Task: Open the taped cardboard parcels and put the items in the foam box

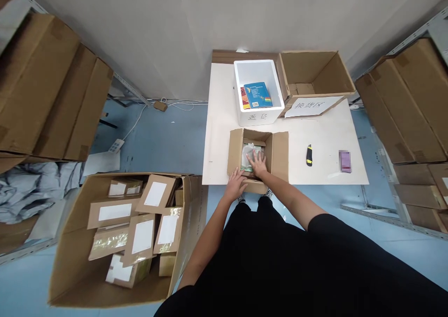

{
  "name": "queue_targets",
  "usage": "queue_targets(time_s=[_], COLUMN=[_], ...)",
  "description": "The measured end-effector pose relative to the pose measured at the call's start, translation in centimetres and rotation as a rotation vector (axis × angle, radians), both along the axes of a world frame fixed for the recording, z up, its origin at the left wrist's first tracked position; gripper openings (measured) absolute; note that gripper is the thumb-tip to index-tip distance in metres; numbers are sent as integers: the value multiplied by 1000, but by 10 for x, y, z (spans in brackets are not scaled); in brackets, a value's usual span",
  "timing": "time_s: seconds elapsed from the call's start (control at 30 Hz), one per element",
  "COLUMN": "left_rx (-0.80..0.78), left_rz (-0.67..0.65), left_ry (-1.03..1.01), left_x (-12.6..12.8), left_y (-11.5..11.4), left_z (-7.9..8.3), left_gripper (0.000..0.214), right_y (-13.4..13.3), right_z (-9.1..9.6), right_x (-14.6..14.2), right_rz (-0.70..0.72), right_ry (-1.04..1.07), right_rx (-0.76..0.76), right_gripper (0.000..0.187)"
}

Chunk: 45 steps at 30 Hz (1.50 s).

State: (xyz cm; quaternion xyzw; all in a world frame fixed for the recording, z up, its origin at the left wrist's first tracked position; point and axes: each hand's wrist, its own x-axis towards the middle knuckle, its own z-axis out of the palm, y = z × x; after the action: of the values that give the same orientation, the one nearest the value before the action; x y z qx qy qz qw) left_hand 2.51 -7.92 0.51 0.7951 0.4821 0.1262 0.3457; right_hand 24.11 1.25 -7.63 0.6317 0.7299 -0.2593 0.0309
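An opened cardboard box [280, 156] stands at the front edge of the white table, its flaps folded outward. Inside lies something in clear, whitish plastic wrapping [247, 155], with a bit of green showing; its kind I cannot make out. My right hand [258, 164] reaches into the box, fingers spread over the wrapped contents. At the box's near left corner rests my left hand [236, 184], its fingers stretched out against the cardboard. A black and yellow utility knife [309, 155] lies on the table to the right of the box.
Behind the box stand a white foam box [261, 117] holding books [258, 95] and a larger cardboard carton [317, 94] with a handwritten sign. A blurred purple item [345, 161] lies at the table's right. On the floor to the left, a big carton [70, 251] holds several parcels [143, 235].
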Motion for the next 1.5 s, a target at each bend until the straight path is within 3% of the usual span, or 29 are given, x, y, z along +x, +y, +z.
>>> queue_targets(time_s=[0.3, 0.43, 0.53, 0.73, 0.97, 1.1, 1.3, 1.5], left_rx=[-4, -6, 2, -11, 20, 94, 186, 177], left_rz=[-5, 9, 17, 23, 69, 149, 159, 162], left_ry=[-69, -66, -56, -52, -28, 29, 94, 206], left_x=[-5, -2, 0, 0, 5, 12, 18, -4], left_y=[1, -1, -2, 2, 7, 12, 29, 54], left_z=[-3, -4, -4, -5, -8, -11, -13, -3], left_gripper=[26, 24, 22, 20, 16, 12, 13, 12], right_y=[22, 22, 17, 16, 18, 24, 35, 28], right_z=[-6, -8, -6, 3, 17, 43, 111, 169], right_x=[-17, -15, -16, -27, -30, -19, 19, 65], right_rz=[154, 246, 293, 240, 121, 93, 223, 290], right_ry=[-309, -307, -270, -234, -254, -247, -218, -201], right_rx=[-176, -174, -125, -11, -39, -75, 36, 443], right_gripper=[132, 132, 121, 82, 85, 92, 93, 89])
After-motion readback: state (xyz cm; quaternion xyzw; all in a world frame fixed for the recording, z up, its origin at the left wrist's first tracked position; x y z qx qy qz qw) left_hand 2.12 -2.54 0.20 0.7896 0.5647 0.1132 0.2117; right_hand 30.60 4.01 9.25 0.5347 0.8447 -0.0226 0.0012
